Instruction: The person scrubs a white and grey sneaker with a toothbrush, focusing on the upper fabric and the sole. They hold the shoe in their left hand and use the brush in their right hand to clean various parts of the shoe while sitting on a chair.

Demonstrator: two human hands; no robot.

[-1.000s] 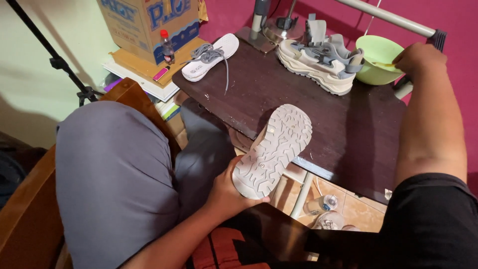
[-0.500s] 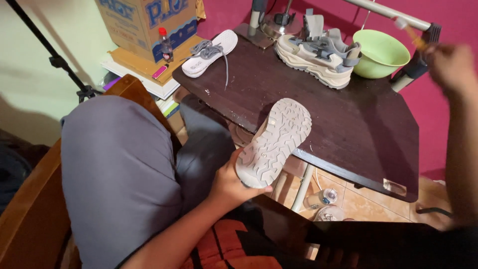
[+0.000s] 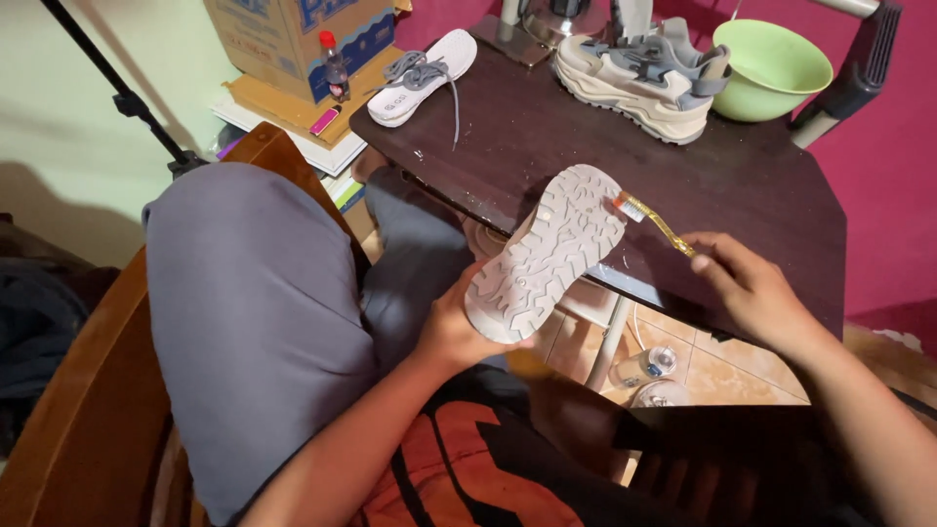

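Note:
My left hand [image 3: 459, 327] grips the heel end of a beige sneaker [image 3: 547, 252], turned so its treaded sole faces up, above the front edge of a dark wooden table [image 3: 742, 185]. My right hand [image 3: 747, 283] pinches a yellow toothbrush [image 3: 656, 221] by its handle. The brush head touches the toe end of the sole. The matching sneaker [image 3: 639, 73] stands upright at the back of the table, next to a light green bowl [image 3: 771, 68].
A white insole with grey laces [image 3: 422, 66] lies on the table's far left corner. A cardboard box [image 3: 293, 34] with a small red-capped bottle [image 3: 335, 66] stands on stacked books at the left. My grey-trousered knee [image 3: 254, 293] and a wooden chair arm [image 3: 88, 390] fill the left.
My right hand came back from the far side of the table by the green bowl, now holding the toothbrush against the sole. The sneaker stays in my left hand, sole up.

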